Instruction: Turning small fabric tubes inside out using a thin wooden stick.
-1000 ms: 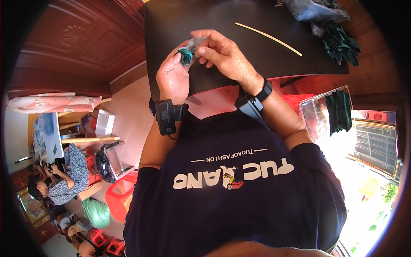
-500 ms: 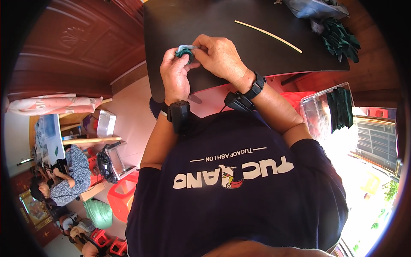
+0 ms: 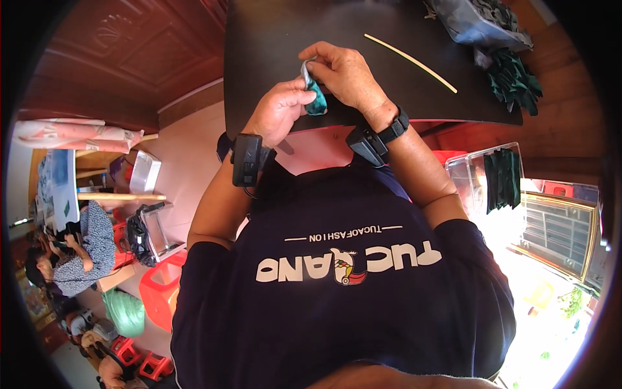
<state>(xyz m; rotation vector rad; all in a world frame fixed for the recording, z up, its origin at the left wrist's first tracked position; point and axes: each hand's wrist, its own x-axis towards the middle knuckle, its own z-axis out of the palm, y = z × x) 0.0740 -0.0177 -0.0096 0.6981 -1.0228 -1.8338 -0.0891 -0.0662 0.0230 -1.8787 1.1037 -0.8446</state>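
Over the near edge of the dark table [image 3: 278, 48] I hold a small piece of fabric [image 3: 317, 102], teal green with a pale, light-blue part at its upper end. My left hand [image 3: 282, 111] pinches its green part between thumb and fingers. The thumb and fingers of my right hand [image 3: 345, 72] are closed on the pale upper end. The fingertips partly hide the fabric. To the right of my hands, a thin cream-coloured stick [image 3: 411, 63] lies on the tabletop, touched by neither hand.
A pile of dark green fabric pieces [image 3: 516, 81] lies at the table's right, below a grey bin [image 3: 476, 31] of dark pieces. A clear plastic box [image 3: 463, 170] holds dark green strips [image 3: 503, 178]. Red stools [image 3: 159, 288] and a seated person [image 3: 84, 259] are at left.
My hands have shifted to the right. The fabric, bunched up earlier, now hangs longer and flatter, with more green showing below my fingers. The view has turned slightly.
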